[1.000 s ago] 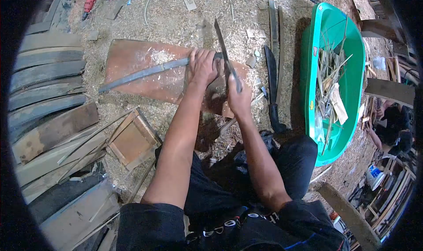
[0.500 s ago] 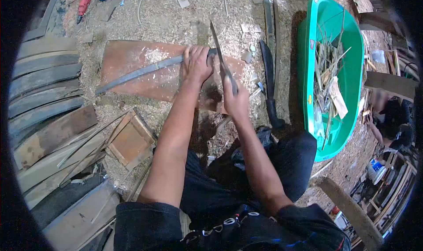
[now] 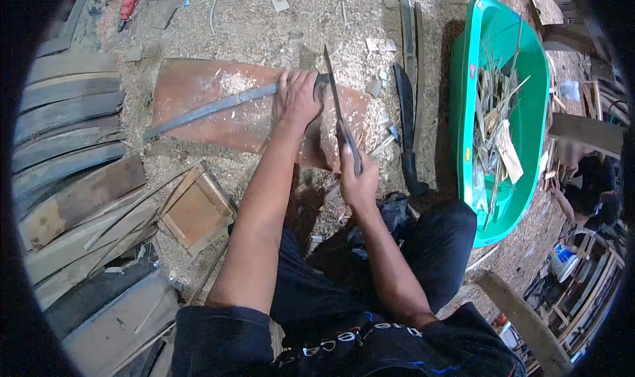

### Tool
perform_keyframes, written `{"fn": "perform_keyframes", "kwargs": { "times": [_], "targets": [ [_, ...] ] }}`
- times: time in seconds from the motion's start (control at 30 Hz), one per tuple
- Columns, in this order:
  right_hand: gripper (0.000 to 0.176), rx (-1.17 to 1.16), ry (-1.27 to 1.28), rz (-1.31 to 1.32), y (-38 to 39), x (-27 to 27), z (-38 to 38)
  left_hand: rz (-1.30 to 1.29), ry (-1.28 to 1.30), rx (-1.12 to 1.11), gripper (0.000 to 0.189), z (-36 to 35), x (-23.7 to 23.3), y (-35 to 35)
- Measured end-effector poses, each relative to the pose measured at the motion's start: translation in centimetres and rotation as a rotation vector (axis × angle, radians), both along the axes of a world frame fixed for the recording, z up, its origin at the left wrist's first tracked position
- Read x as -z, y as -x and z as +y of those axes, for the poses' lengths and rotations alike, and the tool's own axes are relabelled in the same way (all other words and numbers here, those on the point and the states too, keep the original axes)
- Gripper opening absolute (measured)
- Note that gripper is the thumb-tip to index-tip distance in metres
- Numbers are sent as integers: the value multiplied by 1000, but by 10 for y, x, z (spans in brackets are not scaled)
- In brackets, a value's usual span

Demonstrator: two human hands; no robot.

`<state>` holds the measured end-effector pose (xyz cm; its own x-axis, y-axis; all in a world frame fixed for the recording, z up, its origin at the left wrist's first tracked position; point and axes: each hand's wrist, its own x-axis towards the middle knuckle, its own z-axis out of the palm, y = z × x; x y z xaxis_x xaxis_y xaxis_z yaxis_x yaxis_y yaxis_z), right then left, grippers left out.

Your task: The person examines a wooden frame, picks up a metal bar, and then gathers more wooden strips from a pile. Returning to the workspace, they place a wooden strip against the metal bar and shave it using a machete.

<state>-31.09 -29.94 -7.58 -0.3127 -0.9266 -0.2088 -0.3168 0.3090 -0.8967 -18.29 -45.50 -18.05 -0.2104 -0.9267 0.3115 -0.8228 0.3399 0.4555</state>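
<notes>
My left hand (image 3: 299,99) is closed over a long, curved grey wooden strip (image 3: 218,106) near its right end and presses it down on a reddish-brown board (image 3: 198,79). My right hand (image 3: 359,178) grips the handle of a handsaw (image 3: 335,96). The saw's narrow dark blade points away from me and crosses at the strip's right end, just beside my left fingers. Whether its teeth are in the wood is too small to tell. Pale shavings are scattered over the board.
To my right stands a green plastic tub (image 3: 463,145) holding wood scraps. A dark machete-like tool (image 3: 405,119) lies left of it. Curved planks (image 3: 66,119) are stacked at left, beside a small wooden frame (image 3: 198,208). A red power drill (image 3: 129,3) and another person (image 3: 585,185) are farther off.
My right hand has drawn the saw back toward my body, so its tip sits lower in view. The left hand stays on the strip.
</notes>
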Motion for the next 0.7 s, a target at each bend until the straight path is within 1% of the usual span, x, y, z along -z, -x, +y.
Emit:
{"fn": "perform_keyframes", "kwargs": {
  "times": [0.07,0.1,0.13,0.2,0.27,0.33,0.37,0.47,0.5,0.53,0.6,0.67,0.7],
  "targets": [
    [32,-39,-67,69,4,13,-22,19,-26,17,30,14,2,4],
    [31,9,-18,4,4,21,-38,27,-12,15,29,9,2,4],
    [33,5,-13,-13,4,21,-33,31,-7,13,28,8,1,2],
    [39,5,2,-44,4,14,-11,-41,-17,33,29,8,-2,2],
    [39,48,27,-97,-1,5,-5,-98,-35,38,29,9,-6,-1],
    [39,30,-115,-81,4,14,-14,-63,-64,45,29,14,-6,0],
    [37,-3,-53,38,7,19,-36,-36,-64,34,29,14,-6,2],
    [35,-43,12,74,2,12,-33,-26,-26,39,29,8,-5,1],
    [31,1,-3,-32,0,-1,-12,-38,-11,38,29,8,-7,2],
    [28,41,64,-48,-4,-3,4,-54,1,30,29,9,-6,0],
    [29,-4,44,17,-1,2,0,-71,-5,29,27,14,-3,-2],
    [37,5,-60,11,6,24,-44,-27,-30,21,26,7,-3,2],
    [38,61,-77,-58,4,33,-47,-29,16,14,25,7,2,1]
  ]
}}
